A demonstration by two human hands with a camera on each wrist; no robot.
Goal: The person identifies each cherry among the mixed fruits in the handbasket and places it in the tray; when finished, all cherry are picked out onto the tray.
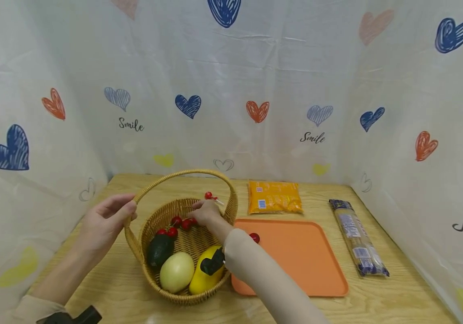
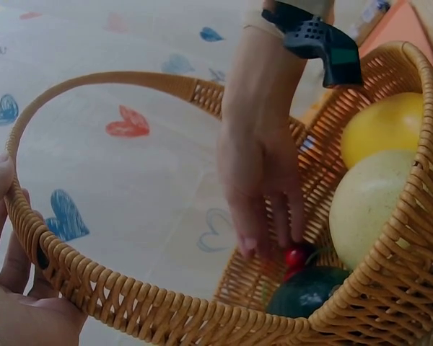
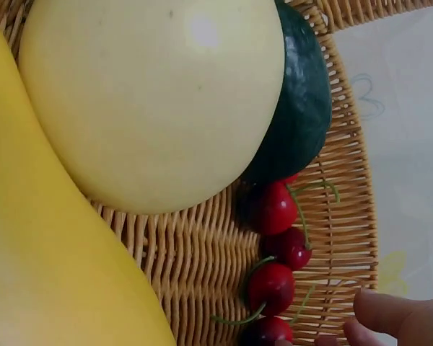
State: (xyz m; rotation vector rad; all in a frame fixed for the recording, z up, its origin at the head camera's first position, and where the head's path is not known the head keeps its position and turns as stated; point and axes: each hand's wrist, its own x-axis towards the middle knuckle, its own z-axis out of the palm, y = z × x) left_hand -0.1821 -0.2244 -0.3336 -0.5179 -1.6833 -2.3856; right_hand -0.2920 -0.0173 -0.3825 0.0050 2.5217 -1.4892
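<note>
- Left of the wicker basket (image 1: 184,298): left hand (image 1: 103,222), grip curled round its handle (image 1: 192,172).
- In the basket: dark green vegetable (image 1: 160,250), cherries (image 1: 176,221), pale round fruit (image 1: 176,272), yellow fruit (image 1: 201,280).
- Over the basket's far side: right hand (image 1: 208,213), grip relaxed, fingers straight beside the cherries.
- Right of the basket, on the bench (image 1: 401,301): orange packet (image 1: 275,197), orange tray (image 1: 296,258); farthest from it, long packet (image 1: 357,236).

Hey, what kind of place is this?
Likely a makeshift tabletop booth, perhaps for staged recordings: heart-printed sheeting hangs on three sides of a wooden table with a wicker basket and an orange tray.
</note>
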